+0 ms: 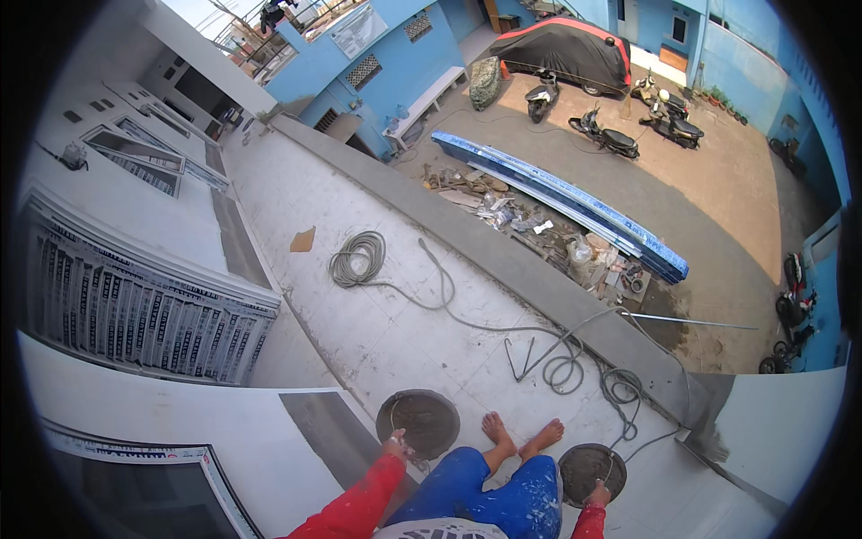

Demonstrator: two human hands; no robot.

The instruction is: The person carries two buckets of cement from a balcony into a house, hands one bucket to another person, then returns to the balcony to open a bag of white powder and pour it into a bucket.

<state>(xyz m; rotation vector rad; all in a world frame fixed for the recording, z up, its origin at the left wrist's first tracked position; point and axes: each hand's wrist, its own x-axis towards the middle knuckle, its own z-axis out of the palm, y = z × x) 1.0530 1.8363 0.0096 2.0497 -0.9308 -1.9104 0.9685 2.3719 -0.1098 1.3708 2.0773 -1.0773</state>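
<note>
Two round buckets of wet grey mortar flank my bare feet. By my left leg, the left bucket has a thin wire handle, and my left hand is closed around it. To the right, my right hand grips the handle of the right bucket at its near side. A grey rope or hose runs in loops over the tiles close to the right bucket; whether it is tied to that bucket I cannot tell. The bucket sides are mostly hidden from above.
A coil of hose and a scrap of brown board lie on the pale tiled walkway. A low grey parapet edges it. In the yard beyond are blue-wrapped long bars, rubble, motorbikes and a covered car.
</note>
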